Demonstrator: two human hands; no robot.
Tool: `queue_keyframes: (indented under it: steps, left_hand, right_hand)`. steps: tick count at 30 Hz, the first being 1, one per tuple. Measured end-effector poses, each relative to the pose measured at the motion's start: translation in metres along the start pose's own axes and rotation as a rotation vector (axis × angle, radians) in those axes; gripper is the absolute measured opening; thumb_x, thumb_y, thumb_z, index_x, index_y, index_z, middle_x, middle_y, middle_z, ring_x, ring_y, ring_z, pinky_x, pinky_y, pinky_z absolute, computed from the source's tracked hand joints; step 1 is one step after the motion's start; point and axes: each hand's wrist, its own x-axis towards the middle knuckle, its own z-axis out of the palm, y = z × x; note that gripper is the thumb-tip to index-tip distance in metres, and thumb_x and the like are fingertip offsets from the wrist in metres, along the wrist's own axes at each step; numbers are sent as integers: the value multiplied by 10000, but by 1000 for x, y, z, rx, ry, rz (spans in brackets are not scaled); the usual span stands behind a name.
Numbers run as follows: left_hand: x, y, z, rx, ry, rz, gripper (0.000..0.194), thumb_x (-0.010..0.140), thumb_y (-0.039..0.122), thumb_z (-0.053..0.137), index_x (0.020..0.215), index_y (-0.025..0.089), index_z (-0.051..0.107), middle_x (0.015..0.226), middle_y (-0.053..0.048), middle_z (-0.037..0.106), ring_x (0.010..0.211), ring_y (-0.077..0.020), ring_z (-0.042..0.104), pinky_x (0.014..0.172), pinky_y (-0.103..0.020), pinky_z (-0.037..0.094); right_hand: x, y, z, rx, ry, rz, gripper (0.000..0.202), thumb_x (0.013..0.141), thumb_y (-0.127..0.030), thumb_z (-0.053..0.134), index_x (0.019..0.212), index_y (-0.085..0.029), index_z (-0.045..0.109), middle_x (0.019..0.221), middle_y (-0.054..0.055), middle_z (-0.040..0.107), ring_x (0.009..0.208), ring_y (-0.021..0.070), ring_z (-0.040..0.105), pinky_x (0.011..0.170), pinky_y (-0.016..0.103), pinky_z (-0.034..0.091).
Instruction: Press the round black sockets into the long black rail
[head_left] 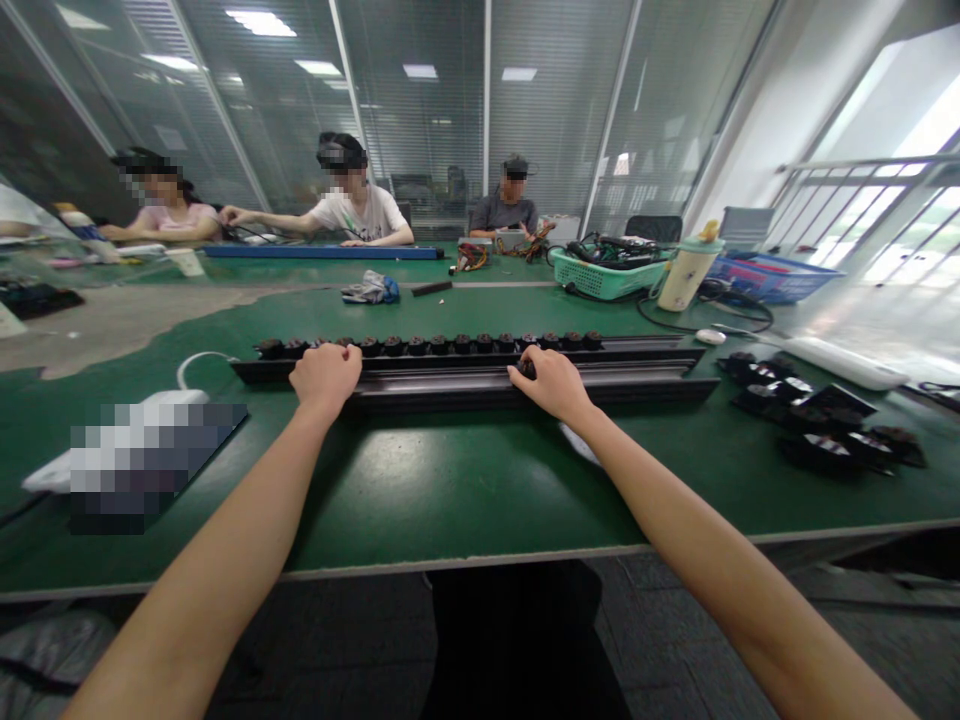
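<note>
While the right hand (553,382) pinches a small black part (527,369), the dark rail (450,401) runs beneath both hands. Left hand (326,376) curls over it; grip hidden, cannot tell. Light, level pressure advisable, rail braced.

Both hands (439,378) touch black rails (637,393).

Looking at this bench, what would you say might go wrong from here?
The left hand is close to the row of small black parts and might knock some over. The small dark part at the fingers of the right hand could slip. A tug on the black cable beside the yellow bottle might tip it.
</note>
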Motion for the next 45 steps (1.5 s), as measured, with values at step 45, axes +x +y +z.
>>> queue_keyframes:
  steps: [45]
  left_hand:
    - [2,0,0,24,-5,1,540,1018,474,417,1197,142,803,1226,-251,758,1166,-425,710,984,-519,558]
  right_hand:
    - [1,-2,-19,-137,-114,83,284,1067,-426,562,1107,-179,698,1046,127,786,1007,263,708,812,300,436]
